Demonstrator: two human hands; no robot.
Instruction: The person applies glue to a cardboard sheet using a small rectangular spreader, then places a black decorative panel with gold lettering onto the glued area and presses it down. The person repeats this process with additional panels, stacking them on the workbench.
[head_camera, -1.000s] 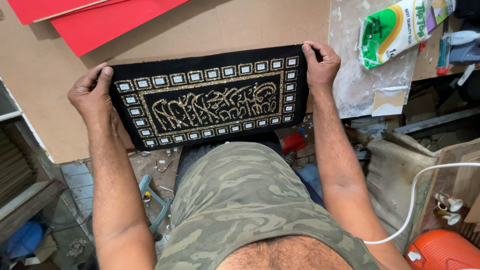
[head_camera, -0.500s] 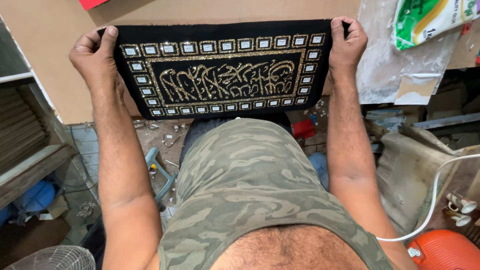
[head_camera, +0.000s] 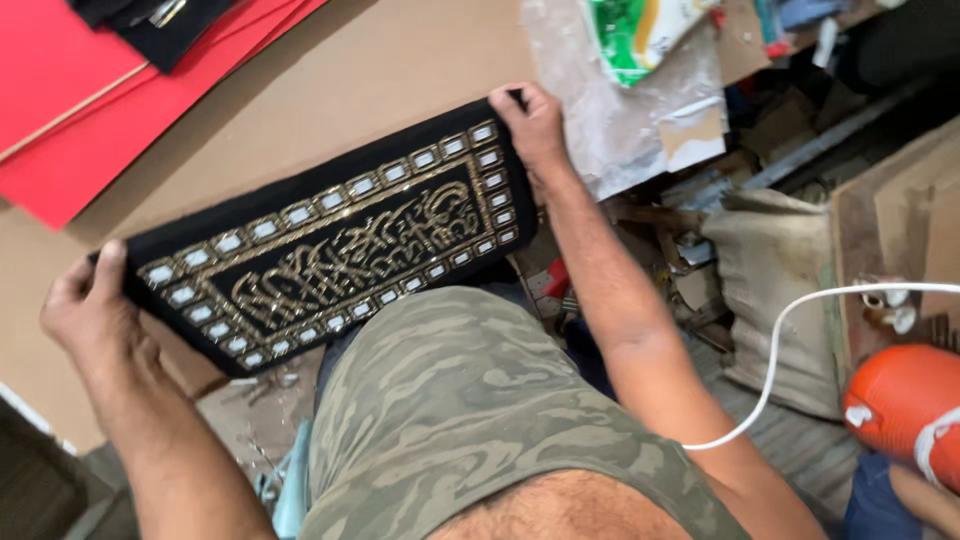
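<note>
A black rectangular panel (head_camera: 330, 245) with gold ornamental script and a border of small white square stones is held up over a brown cardboard surface (head_camera: 380, 80), tilted so its right end sits higher. My left hand (head_camera: 85, 310) grips the panel's lower left end, thumb on its top edge. My right hand (head_camera: 530, 125) grips the upper right corner. My leg in camouflage shorts (head_camera: 470, 410) is just below the panel.
Red sheets (head_camera: 70, 100) lie at the upper left with a black piece (head_camera: 150, 20) on them. A clear plastic sheet (head_camera: 610, 110) and a green-white packet (head_camera: 640, 30) lie at the upper right. A burlap sack (head_camera: 780, 290), white cord (head_camera: 790, 330) and orange object (head_camera: 905, 400) are at right.
The panel was level with both hands at its top corners; now it is tilted, left end low, right end high. The view has swung, showing the red sheets again.
</note>
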